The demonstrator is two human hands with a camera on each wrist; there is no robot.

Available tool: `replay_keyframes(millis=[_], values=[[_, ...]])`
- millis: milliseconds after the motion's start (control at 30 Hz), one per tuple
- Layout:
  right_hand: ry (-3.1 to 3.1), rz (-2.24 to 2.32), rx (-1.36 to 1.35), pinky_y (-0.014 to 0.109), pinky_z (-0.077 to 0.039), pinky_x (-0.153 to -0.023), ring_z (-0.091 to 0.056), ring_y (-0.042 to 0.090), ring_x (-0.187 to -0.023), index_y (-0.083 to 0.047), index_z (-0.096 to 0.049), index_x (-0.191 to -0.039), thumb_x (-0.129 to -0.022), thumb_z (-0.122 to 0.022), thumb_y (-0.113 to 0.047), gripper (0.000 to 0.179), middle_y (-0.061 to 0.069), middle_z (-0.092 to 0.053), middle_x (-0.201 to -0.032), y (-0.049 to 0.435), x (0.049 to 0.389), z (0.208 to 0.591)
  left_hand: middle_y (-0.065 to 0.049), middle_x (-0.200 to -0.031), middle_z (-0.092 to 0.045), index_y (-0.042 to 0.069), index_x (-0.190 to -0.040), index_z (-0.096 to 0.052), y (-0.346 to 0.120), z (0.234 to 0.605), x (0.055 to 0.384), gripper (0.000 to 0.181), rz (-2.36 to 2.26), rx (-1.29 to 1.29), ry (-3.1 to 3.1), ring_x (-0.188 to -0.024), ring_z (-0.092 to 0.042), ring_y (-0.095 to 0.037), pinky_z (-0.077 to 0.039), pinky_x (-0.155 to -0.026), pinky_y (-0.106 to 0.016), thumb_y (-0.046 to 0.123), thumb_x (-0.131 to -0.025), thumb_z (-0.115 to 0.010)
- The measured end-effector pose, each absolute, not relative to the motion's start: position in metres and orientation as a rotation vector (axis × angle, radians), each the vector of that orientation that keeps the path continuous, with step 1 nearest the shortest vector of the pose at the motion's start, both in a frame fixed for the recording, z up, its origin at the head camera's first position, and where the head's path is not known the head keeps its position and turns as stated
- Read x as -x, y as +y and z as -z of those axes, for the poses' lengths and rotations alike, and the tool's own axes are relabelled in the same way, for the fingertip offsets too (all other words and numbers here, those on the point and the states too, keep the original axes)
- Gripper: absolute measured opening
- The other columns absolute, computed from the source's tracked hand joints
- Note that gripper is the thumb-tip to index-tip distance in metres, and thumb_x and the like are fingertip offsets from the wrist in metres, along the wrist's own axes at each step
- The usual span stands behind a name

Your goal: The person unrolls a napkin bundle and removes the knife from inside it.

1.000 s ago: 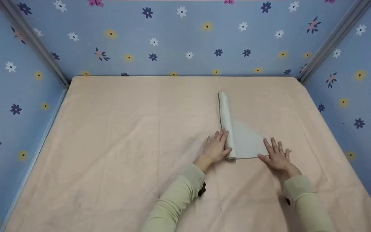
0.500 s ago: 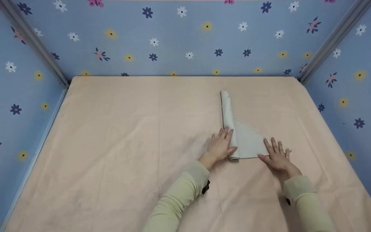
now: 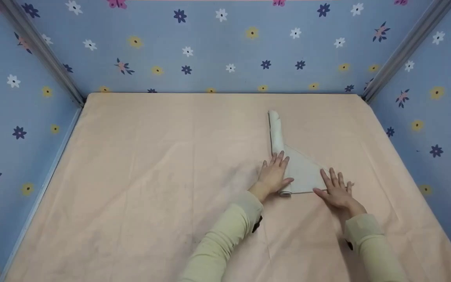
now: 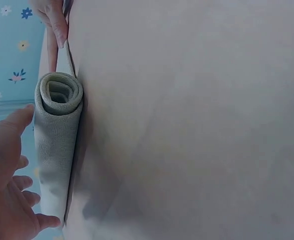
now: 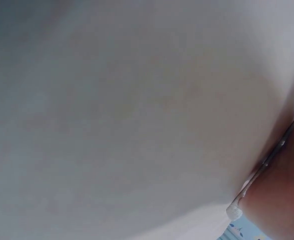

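Observation:
A pale grey-green towel (image 3: 303, 174) lies on the right half of the covered table, its left part rolled into a tube and its right part a flat, tapering flap. My left hand (image 3: 273, 176) rests on the near part of the roll, fingers straight and pointing away from me. With fingers spread, my right hand (image 3: 337, 192) presses the flap's right end, hiding its tip. In the left wrist view, the rolled towel (image 4: 56, 150) shows its spiral end, with my left fingers along its side. The right wrist view catches only part of my right hand (image 5: 282, 195) at the towel's edge.
A peach cloth (image 3: 151, 176) with fold creases covers the table. Blue flowered panels (image 3: 225, 47) enclose the back and both sides, with grey metal posts (image 3: 41, 51) at the back corners.
The left hand has moved slightly right and farther forward onto the roll. The roll has shifted a little right, and less of the flap shows. The right hand has stayed in place.

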State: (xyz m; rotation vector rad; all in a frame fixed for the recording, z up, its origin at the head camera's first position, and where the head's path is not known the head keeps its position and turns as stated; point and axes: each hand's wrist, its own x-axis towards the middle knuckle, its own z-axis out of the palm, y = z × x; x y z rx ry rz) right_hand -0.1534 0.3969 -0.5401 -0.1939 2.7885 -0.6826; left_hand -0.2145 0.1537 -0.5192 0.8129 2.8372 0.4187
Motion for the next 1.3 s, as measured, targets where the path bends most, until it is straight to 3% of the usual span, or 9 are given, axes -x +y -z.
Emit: replay_keyframes(millis=[267,533,767,1000,1300], values=[[2.771,0.566,0.111,0.062,0.018,-0.09,0.018,0.045,-0.126,-0.009,-0.002,-0.143,-0.088,-0.038,-0.053,0.079,0.025,0.012,-0.143,0.394,0.156,0.536,-0.005,-0.148,-0.009,0.016,-0.142,-0.019,0.163,0.519,0.216,0.072,-0.302,-0.856,2.846,-0.134,-0.007,-0.023,-0.021,-0.102,-0.045,0.055,-0.086,-0.042],[2.77,0.559,0.101,0.062,0.018,-0.091,0.018,0.045,-0.126,-0.009,-0.003,-0.143,-0.088,-0.039,-0.053,0.079,0.025,0.012,-0.143,0.394,0.156,0.537,-0.004,-0.148,-0.01,0.017,-0.142,-0.021,0.17,0.52,0.216,0.072,-0.244,-0.9,2.857,-0.134,-0.005,-0.021,-0.018,-0.103,-0.046,0.055,-0.086,-0.042],[2.782,0.643,0.138,0.06,0.023,-0.088,0.022,0.044,-0.125,-0.02,0.004,-0.143,-0.087,-0.036,-0.057,0.079,0.024,0.016,-0.143,0.393,0.154,0.538,-0.002,-0.147,-0.013,0.017,-0.141,-0.024,0.174,0.523,0.216,0.07,-0.241,-0.939,2.85,-0.134,-0.007,-0.02,-0.017,-0.104,-0.045,0.056,-0.085,-0.041],[2.761,0.553,0.101,0.062,0.018,-0.091,0.019,0.044,-0.126,-0.009,-0.001,-0.143,-0.089,-0.036,-0.053,0.078,0.024,0.014,-0.143,0.394,0.156,0.537,-0.002,-0.147,-0.013,0.018,-0.141,-0.026,0.175,0.525,0.215,0.071,-0.231,-0.925,2.839,-0.134,-0.006,-0.02,-0.017,-0.104,-0.045,0.059,-0.084,-0.042],[2.764,0.545,0.096,0.062,0.017,-0.091,0.017,0.045,-0.126,-0.009,-0.002,-0.143,-0.09,-0.038,-0.051,0.076,0.024,0.012,-0.143,0.393,0.156,0.536,-0.001,-0.148,-0.013,0.019,-0.14,-0.027,0.175,0.531,0.215,0.073,-0.194,-0.92,2.845,-0.134,-0.003,-0.019,-0.019,-0.103,-0.046,0.061,-0.082,-0.042]])
